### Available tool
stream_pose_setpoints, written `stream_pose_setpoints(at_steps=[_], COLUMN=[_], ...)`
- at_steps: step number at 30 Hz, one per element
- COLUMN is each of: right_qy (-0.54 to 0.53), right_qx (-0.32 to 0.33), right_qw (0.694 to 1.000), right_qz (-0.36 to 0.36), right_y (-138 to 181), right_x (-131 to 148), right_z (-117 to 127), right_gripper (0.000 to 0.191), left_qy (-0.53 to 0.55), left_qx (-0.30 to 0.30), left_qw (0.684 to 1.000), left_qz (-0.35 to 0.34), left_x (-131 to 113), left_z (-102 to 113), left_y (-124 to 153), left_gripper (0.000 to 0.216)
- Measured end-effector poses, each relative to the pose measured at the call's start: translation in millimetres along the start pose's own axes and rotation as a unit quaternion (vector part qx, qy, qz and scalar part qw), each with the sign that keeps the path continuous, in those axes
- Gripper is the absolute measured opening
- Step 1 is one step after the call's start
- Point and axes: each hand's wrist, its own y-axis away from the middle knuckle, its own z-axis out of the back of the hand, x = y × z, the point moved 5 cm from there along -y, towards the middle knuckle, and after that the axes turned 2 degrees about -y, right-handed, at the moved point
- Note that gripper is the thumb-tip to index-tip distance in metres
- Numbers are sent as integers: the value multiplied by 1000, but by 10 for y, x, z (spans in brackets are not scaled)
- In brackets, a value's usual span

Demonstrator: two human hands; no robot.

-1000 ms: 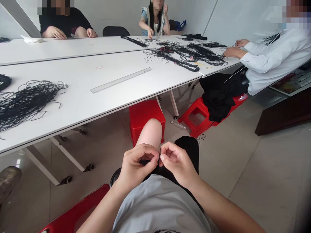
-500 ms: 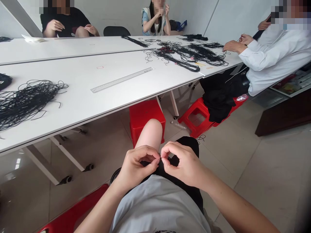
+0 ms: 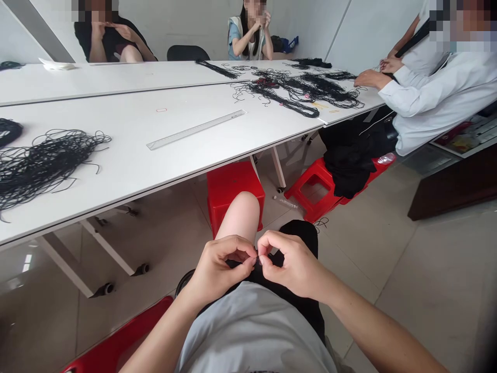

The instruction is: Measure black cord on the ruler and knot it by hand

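Note:
Over my lap, my left hand (image 3: 225,261) and my right hand (image 3: 289,259) meet almost fingertip to fingertip. Each one pinches thumb against forefinger. A short bit of thin black cord (image 3: 257,256) shows in the narrow gap between the two pinches. The rest of it is hidden by the fingers or lost against the black shorts. On the table to the left lies a loose tangle of black cords (image 3: 46,163), out of reach of both hands' present position.
A white table (image 3: 128,129) runs across ahead, bearing a clear ruler (image 3: 196,130) and more black cords (image 3: 322,88). Red stools (image 3: 235,189) stand under and beside it. A person in a white shirt (image 3: 423,93) works at the right; two others sit opposite.
My hands keep the same pinch, nearly still. The person in black at the far left has raised both hands. The view has shifted slightly.

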Motion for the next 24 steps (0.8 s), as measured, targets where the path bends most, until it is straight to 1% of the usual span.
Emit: stream_pose_setpoints(at_steps=[4,8,13,17,20,24], right_qy=[-26,-55,-70,-103,-177,-316], right_qx=[-34,-32,-19,-33,-54,-65], right_qw=[999,998,997,993,979,937], right_qz=[-3,-18,-33,-45,-84,-135], right_y=[1,9,22,24,32,42], right_x=[-18,-58,-84,-100,-147,-204], right_z=[-32,-60,-70,-104,-174,-287], right_gripper=[15,13,12,11,8,7], left_qy=[4,0,-49,-62,-53,-47], left_qx=[-2,-10,-1,-6,-32,-55], left_qw=[1000,1000,997,996,995,993], left_qz=[-6,-17,-52,-65,-79,-94], left_x=[-4,-17,-56,-61,-70,-87], left_z=[0,11,32,43,50,57], left_y=[-6,-9,-2,-4,-6,-7], left_gripper=[4,4,9,10,12,14])
